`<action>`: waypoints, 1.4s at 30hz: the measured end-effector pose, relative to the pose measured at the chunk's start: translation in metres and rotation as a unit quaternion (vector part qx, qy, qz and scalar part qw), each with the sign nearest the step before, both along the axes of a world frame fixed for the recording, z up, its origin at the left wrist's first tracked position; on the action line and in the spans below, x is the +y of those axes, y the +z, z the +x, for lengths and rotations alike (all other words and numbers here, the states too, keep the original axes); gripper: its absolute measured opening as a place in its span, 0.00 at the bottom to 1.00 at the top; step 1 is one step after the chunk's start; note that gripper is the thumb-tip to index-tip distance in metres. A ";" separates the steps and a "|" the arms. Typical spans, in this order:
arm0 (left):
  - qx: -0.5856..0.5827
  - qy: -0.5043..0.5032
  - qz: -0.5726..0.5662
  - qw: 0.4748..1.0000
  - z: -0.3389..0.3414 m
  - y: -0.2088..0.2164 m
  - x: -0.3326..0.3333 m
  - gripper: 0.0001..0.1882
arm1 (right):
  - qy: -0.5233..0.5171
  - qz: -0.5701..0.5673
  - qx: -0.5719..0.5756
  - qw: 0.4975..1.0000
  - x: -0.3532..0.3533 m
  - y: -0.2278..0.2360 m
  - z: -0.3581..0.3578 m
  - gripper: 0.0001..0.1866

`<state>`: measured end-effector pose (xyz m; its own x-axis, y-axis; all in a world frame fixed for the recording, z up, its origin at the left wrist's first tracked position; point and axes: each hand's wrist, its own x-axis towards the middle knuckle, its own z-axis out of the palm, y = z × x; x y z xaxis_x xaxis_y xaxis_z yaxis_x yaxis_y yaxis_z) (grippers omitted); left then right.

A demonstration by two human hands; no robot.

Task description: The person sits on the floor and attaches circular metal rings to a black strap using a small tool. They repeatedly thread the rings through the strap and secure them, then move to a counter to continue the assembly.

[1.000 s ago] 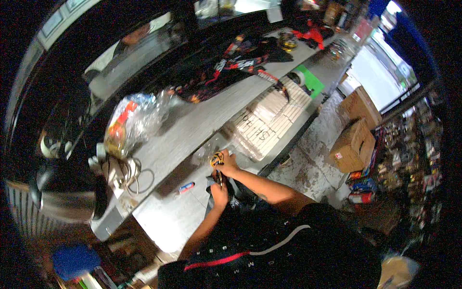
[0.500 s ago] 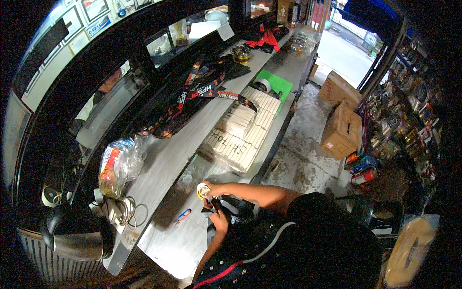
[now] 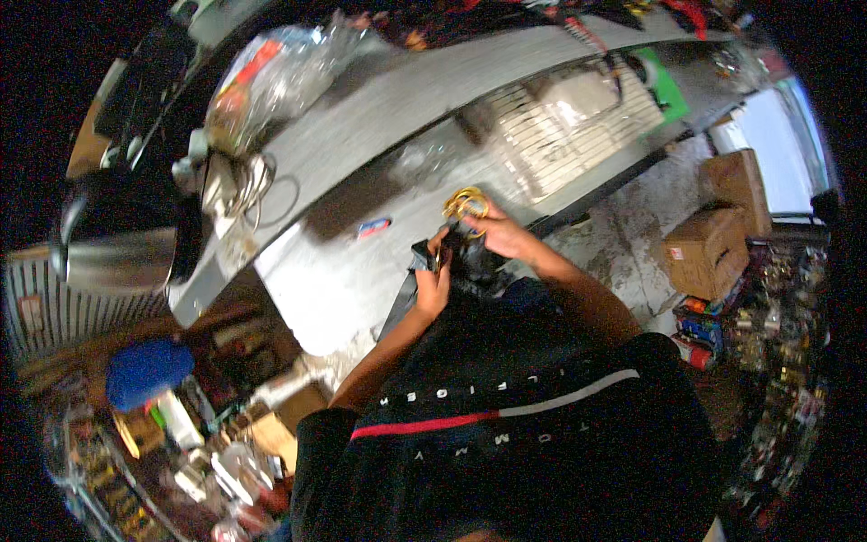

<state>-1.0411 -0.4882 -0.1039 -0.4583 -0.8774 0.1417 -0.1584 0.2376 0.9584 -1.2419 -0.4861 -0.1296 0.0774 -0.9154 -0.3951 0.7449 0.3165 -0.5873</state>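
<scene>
My right hand (image 3: pixel 508 238) is closed on a round gold medal-like piece (image 3: pixel 466 202), held over the low grey table (image 3: pixel 316 271). Motion blur hides its detail. Just left of it and nearer my body, my left hand (image 3: pixel 435 282) has its fingers bent around a black, ribbon-like piece (image 3: pixel 421 256). More dark material (image 3: pixel 474 260) hangs between the hands, against my dark shirt; its shape is unclear. On the table to the left of my hands lies a small blue and red cutter-like tool (image 3: pixel 374 228).
Beyond my hands sits a plastic-wrapped block of pale bundled pieces (image 3: pixel 528 149), beside a green sheet (image 3: pixel 666 86). A raised counter (image 3: pixel 361 117) bears a clear bag (image 3: pixel 298 81) and a cable (image 3: pixel 257 190). Cardboard boxes (image 3: pixel 709 253) stand on the floor at right.
The view has swung downward and turned, so my hands appear farther right and higher. Both hands keep their hold; the round gold piece is tilted differently.
</scene>
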 end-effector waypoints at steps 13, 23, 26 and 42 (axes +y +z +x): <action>0.191 0.141 0.283 0.929 0.037 0.058 -0.003 0.24 | 0.005 0.019 0.026 0.999 0.103 0.060 -0.053 0.33; -0.435 0.181 -0.200 0.859 0.007 -0.045 0.056 0.21 | -0.024 0.026 -0.050 0.998 0.203 0.076 -0.133 0.25; -0.469 0.225 -0.178 0.835 0.016 -0.069 0.058 0.24 | 0.013 0.079 0.023 0.997 0.234 0.082 -0.165 0.23; 0.065 0.113 0.419 0.898 -0.124 0.011 0.075 0.17 | -0.293 0.072 0.030 0.953 0.422 0.129 -0.343 0.29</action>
